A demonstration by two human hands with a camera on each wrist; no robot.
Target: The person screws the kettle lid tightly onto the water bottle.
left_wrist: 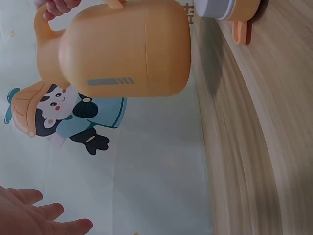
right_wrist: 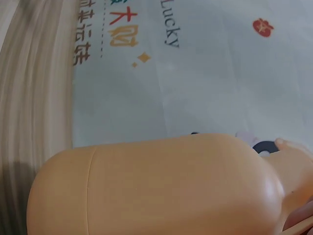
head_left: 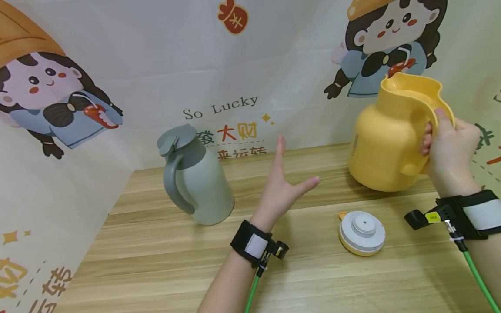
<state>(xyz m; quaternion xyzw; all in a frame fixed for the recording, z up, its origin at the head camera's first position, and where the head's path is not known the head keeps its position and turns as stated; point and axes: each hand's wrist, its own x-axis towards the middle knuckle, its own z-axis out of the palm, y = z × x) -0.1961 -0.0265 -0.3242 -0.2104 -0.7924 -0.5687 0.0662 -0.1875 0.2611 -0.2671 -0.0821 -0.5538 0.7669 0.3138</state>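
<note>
On the right in the head view, my right hand [head_left: 450,143] grips the handle of a yellow jug [head_left: 385,139] with an uncovered spout, tilted slightly. The same jug [left_wrist: 132,49] lies across the top of the left wrist view and fills the lower part of the right wrist view [right_wrist: 161,186]. My left hand [head_left: 278,187] is spread, thumb apart from the fingers, touching nothing, between the jug and a grey-green jug [head_left: 203,182] with its lid on. A round white-and-yellow lid [head_left: 362,232] rests on the wooden table, below the yellow jug.
The wooden table [head_left: 164,265] meets a white printed cloth [head_left: 156,65] with cartoon figures and lettering behind and at the sides. Green cables run from both wrist cameras toward the near edge of the view.
</note>
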